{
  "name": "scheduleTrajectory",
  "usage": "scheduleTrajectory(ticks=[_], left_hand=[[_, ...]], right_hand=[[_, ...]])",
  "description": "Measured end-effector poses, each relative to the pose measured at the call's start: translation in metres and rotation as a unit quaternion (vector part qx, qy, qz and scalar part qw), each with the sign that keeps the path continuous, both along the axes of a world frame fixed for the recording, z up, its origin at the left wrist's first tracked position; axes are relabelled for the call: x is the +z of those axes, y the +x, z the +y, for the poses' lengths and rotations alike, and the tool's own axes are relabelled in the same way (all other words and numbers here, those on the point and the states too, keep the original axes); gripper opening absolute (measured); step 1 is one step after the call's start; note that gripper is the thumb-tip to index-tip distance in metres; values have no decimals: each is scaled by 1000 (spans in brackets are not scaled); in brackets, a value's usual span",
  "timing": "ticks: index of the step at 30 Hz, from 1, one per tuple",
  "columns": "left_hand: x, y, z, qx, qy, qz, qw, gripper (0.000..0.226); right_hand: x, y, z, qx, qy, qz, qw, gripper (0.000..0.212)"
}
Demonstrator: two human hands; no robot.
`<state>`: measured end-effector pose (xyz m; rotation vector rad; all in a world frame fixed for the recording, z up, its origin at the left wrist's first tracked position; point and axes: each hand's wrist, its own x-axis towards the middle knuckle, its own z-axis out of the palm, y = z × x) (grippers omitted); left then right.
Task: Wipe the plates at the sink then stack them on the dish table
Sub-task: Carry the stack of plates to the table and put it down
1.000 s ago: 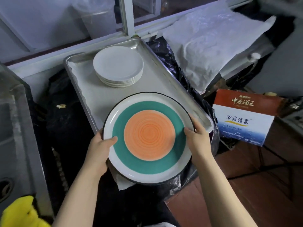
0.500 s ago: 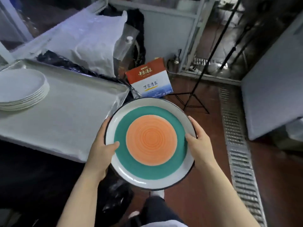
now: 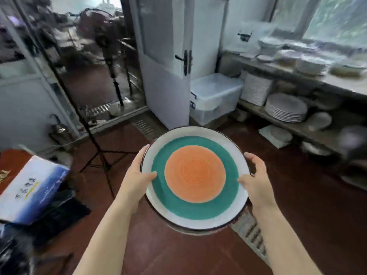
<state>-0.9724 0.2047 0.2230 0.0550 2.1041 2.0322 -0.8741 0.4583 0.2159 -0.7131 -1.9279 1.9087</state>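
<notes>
Since the frame half a sec back, view has swung right: tray w/ the white stack is gone from sight, and the cardboard box (image 3: 29, 187) that sat upper-centre now lies at far left edge. Plate (image 3: 195, 178) keeps the same place btwn the hands, same grip.

I'm holding the plate w/ both hands, roughly level, face up, over the red-brown floor (image 3: 297, 205). It's round w/ a dark rim, white outer band, teal ring, orange centre. Left hand (image 3: 137, 178) grips its left edge, thumb lying over the white band onto the teal, fingers curled under the rim. Right hand (image 3: 256, 182) grips the right edge the same way, thumb on top, fingers wrapped round the outside of the rim. Plate touches nothing else; it's well apart from any surface.

Ahead on the right I see a shelf unit (image 3: 309, 80) loaded w/ crockery, blurred: piles of white plates on top, a stack of white plates (image 3: 286, 110) on the lower level, more stood on edge beside it. Clear plastic lidded bin (image 3: 215, 96) sits on the floor just left of the shelves, next to a white door (image 3: 164, 62) w/ dark handle. Black tripod (image 3: 101, 155) stands on the floor at left-centre, near the box. Metal floor drain grate (image 3: 250, 233) runs under the plate's right side toward bottom right.
</notes>
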Motion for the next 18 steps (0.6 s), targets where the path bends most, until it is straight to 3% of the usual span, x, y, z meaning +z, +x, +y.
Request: scheduleTrajectory(ticks=[8,11,18], left_hand=[[16,-73,260,-130,63,-7,989,80],[20,-100,332,-187,98,-12,977,77],[16,-194,469,-257,86,-29,962,75]], right_hand=[[34,-13,231,-102,25,12,994,60],[39,-28,294,-123,19,18,992,59],[23,-91,406,-188,-5,10,982,67]])
